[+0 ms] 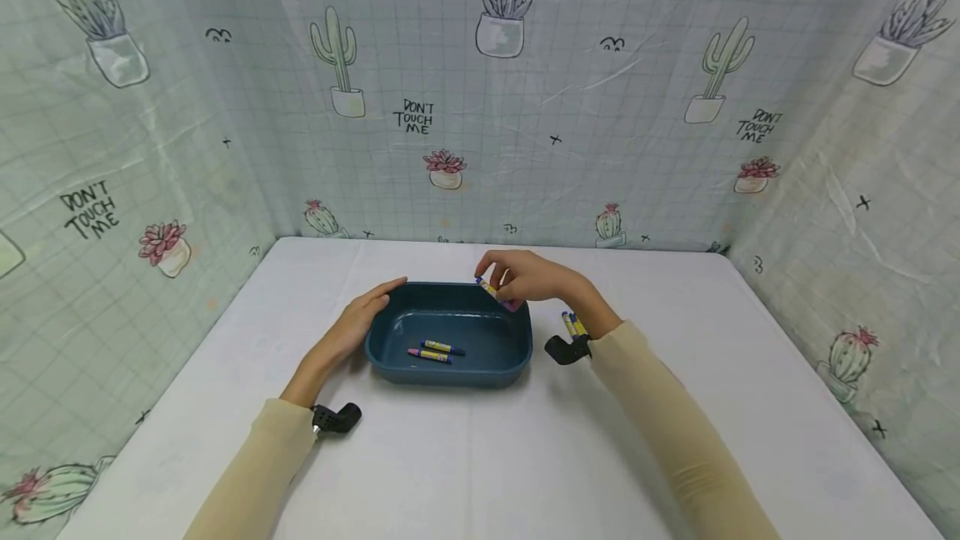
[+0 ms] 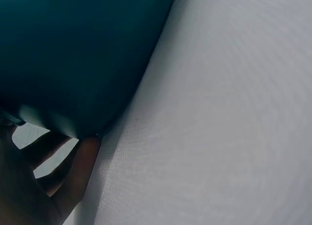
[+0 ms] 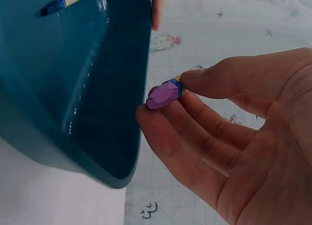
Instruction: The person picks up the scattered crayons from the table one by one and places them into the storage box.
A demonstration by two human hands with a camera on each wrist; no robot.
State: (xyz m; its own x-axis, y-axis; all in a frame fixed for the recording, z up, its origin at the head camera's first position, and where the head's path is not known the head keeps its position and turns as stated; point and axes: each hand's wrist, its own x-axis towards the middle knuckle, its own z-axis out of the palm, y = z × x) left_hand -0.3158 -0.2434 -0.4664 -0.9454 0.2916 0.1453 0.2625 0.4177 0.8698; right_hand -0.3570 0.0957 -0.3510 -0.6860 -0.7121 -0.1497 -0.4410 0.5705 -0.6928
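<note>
A dark teal bin (image 1: 450,377) stands on the white table, with two crayons inside: one dark blue (image 1: 442,347) and one pink-tipped (image 1: 430,356). My right hand (image 1: 532,275) pinches a purple crayon (image 3: 163,94) between thumb and fingers, above the bin's back right corner. In the right wrist view its purple tip points toward the bin wall. At the bin's left side rests my left hand (image 1: 356,325), its fingers fairly straight and touching the outer wall. The left wrist view shows the fingertips (image 2: 88,146) against the teal wall.
Several more crayons (image 1: 574,324) lie on the table right of the bin, partly hidden by the right wrist. A black wrist device (image 1: 567,350) sits on the right wrist, another (image 1: 337,418) on the left. A cactus-print curtain (image 1: 480,148) encloses the table's back and sides.
</note>
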